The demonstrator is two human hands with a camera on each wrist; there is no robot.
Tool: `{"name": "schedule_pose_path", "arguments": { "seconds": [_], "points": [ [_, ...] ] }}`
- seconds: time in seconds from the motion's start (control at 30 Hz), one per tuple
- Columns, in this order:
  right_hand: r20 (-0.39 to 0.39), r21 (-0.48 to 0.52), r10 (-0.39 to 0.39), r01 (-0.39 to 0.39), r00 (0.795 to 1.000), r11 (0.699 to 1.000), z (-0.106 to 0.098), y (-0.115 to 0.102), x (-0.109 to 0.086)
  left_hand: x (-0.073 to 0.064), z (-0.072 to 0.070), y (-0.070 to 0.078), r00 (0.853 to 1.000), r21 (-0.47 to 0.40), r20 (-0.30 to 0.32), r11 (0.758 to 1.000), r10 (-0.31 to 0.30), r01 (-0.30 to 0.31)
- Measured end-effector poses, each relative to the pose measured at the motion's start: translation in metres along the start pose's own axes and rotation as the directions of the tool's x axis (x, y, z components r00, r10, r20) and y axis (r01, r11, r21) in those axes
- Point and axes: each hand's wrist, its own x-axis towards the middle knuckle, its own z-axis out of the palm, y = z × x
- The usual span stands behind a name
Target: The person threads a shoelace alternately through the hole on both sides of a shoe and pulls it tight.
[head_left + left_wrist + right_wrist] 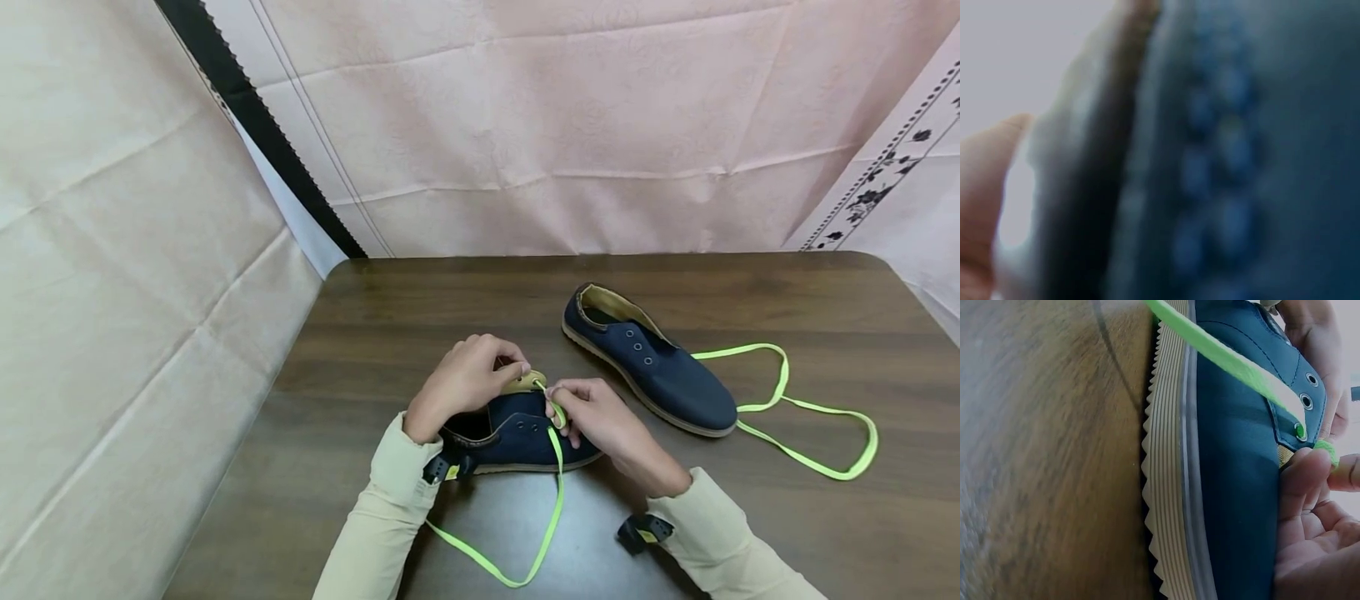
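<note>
A navy shoe (517, 446) lies on its sole, toe to the right, near the table's middle. My left hand (472, 375) reaches over its opening and grips the far eyelet flap (517, 384), whose tan lining shows. With thumb and finger my right hand (603, 421) pinches a neon green shoelace (553, 508) beside that flap. In the right wrist view the lace (1229, 359) enters the near flap's front eyelet (1300, 431). One end of it appears at a far-flap eyelet. Blurred navy stitching (1216, 156) fills most of the left wrist view.
A second navy shoe (675, 379) stands behind and to the right, its side eyelets bare. Beside it another green lace (847, 476) lies in loops on the brown wooden table (315, 467). Pale cloth (570, 117) hangs behind the table.
</note>
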Motion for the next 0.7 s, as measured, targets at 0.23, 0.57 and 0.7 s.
{"name": "schedule_pose_path", "arguments": {
  "seconds": [0.23,0.57,0.7],
  "points": [
    [0.004,-0.015,0.004,-0.004,1.000,1.000,0.001,0.001,0.002,0.000,-0.001,-0.002,1.000,-0.045,0.021,0.999,0.013,-0.012],
    [0.002,-0.034,-0.027,0.027,1.000,0.999,0.004,0.000,0.002,0.003,0.001,-0.015,0.994,-0.325,0.085,0.942,-0.063,0.087],
    [-0.013,-0.023,-0.036,0.035,0.999,0.999,0.005,0.001,0.001,0.004,0.004,-0.016,0.988,-0.335,0.144,0.937,-0.051,0.097]
  ]
}}
